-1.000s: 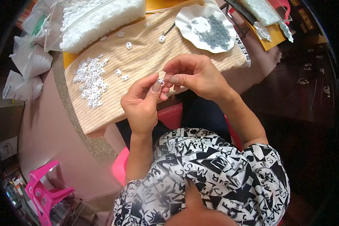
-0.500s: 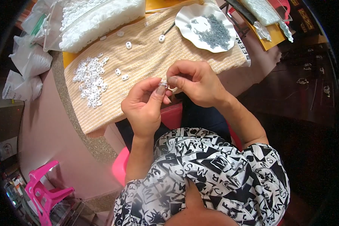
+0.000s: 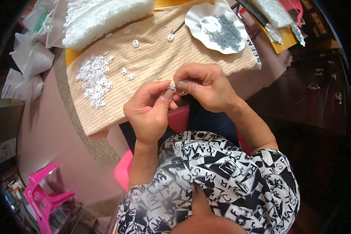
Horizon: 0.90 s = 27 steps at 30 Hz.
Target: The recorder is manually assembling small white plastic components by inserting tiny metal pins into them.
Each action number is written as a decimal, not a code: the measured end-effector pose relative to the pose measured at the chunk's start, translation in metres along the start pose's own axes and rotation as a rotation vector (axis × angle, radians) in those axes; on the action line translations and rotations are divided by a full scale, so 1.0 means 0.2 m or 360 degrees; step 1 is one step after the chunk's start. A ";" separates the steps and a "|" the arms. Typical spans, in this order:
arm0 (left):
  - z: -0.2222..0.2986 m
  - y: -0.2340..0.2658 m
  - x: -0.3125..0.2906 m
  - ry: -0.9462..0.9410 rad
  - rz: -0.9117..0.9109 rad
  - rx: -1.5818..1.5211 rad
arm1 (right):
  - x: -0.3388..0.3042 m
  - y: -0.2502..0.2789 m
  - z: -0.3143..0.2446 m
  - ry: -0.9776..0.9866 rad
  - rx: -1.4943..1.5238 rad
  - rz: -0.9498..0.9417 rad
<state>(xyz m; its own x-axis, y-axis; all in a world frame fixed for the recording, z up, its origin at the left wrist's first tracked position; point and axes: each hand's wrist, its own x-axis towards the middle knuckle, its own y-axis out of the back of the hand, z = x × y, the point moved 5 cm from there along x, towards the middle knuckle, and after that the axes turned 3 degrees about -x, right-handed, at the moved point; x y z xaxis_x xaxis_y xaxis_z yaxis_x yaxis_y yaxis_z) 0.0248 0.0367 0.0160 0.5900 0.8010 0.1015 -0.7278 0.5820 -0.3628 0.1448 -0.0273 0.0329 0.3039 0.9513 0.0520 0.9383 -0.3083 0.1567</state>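
Observation:
Between the thumb and fingers of my left hand (image 3: 149, 113) sits a small white plastic piece (image 3: 172, 86), mostly covered by the fingertips. My right hand (image 3: 210, 87) is closed in a pinch right beside it; whatever its fingertips hold is too small to make out. Both hands are over the near edge of a striped yellow cloth (image 3: 144, 58). To their left lies a pile of white two-holed plastic pieces (image 3: 95, 80). A scalloped white plate (image 3: 194, 17) beyond my right hand bears many tiny dark grey parts (image 3: 228, 33).
A clear tub full of white pieces (image 3: 109, 23) stands at the far left. Near the plate, a thin dark rod (image 3: 178, 27) ends at a white piece (image 3: 170, 37). Plastic bags (image 3: 31, 58) lie past the table's left edge. A pink stool (image 3: 46, 197) stands lower left.
My two hands remain pinched together in nearly the same spot, the fingertips having shifted only slightly. The whole view has moved a little.

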 end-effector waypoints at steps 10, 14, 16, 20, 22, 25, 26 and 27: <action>-0.01 0.00 0.00 -0.0047 -0.0053 0.0086 | -0.01 -0.01 -0.01 0.0098 -0.0190 -0.0082; 0.00 -0.01 0.00 -0.0066 -0.0050 0.0107 | 0.00 -0.01 -0.03 0.0177 -0.0317 -0.0115; 0.00 0.00 0.01 -0.0117 -0.0117 0.0190 | 0.01 -0.01 -0.02 0.0117 -0.0282 -0.0125; -0.02 0.00 0.02 -0.0114 -0.0121 0.0172 | 0.01 -0.01 0.03 0.0069 -0.0294 -0.0095; -0.03 0.00 0.02 -0.0052 -0.0052 0.0101 | 0.01 -0.01 0.05 -0.0036 -0.0170 -0.0073; -0.05 0.03 0.04 0.0021 0.0008 0.0032 | 0.03 0.01 0.05 -0.0199 -0.0006 -0.0082; -0.07 0.05 0.05 0.0069 0.0061 -0.0047 | 0.04 0.01 0.04 -0.0221 -0.0063 -0.0090; -0.08 0.07 0.07 0.0086 0.0093 -0.0212 | 0.05 0.03 0.04 -0.0244 -0.0122 -0.0094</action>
<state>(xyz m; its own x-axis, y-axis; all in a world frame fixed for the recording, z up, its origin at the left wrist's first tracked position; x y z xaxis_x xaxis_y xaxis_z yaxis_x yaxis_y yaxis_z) 0.0290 0.0534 -0.0026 0.5687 0.8220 0.0281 -0.7106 0.5083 -0.4866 0.1544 -0.0191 0.0260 0.2755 0.9550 -0.1095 0.9418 -0.2453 0.2301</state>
